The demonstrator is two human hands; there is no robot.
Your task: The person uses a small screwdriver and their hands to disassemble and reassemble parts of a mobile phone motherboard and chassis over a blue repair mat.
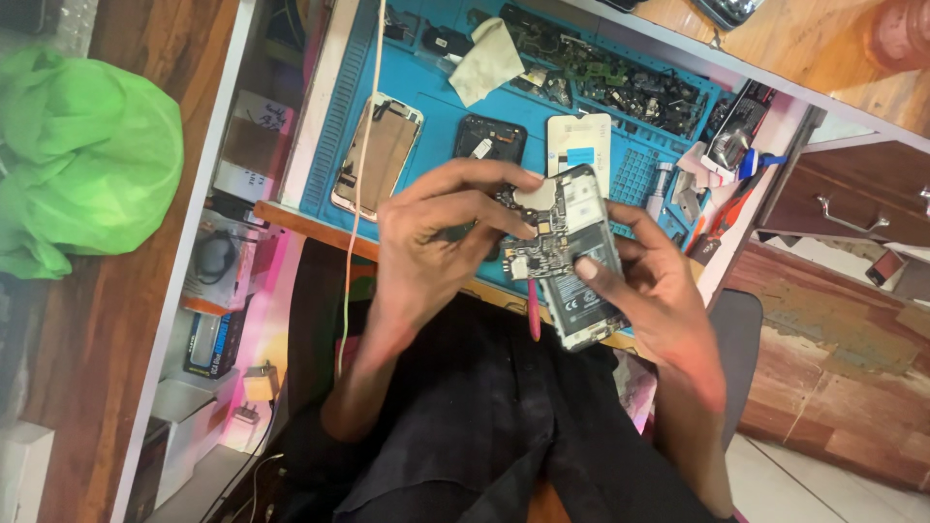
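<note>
Both hands grip one opened phone (573, 257) above my lap | right hand (654, 281) clamps battery side | left hand (436, 242) pinches circuit board | risk: slipping fingers could drop it

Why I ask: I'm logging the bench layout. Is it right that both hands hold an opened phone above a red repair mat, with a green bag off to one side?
Not quite: the mat is blue, not red, as the head view shows. The rest stands: the left hand and right hand hold the opened phone above it, and the green bag lies off to one side.
</note>
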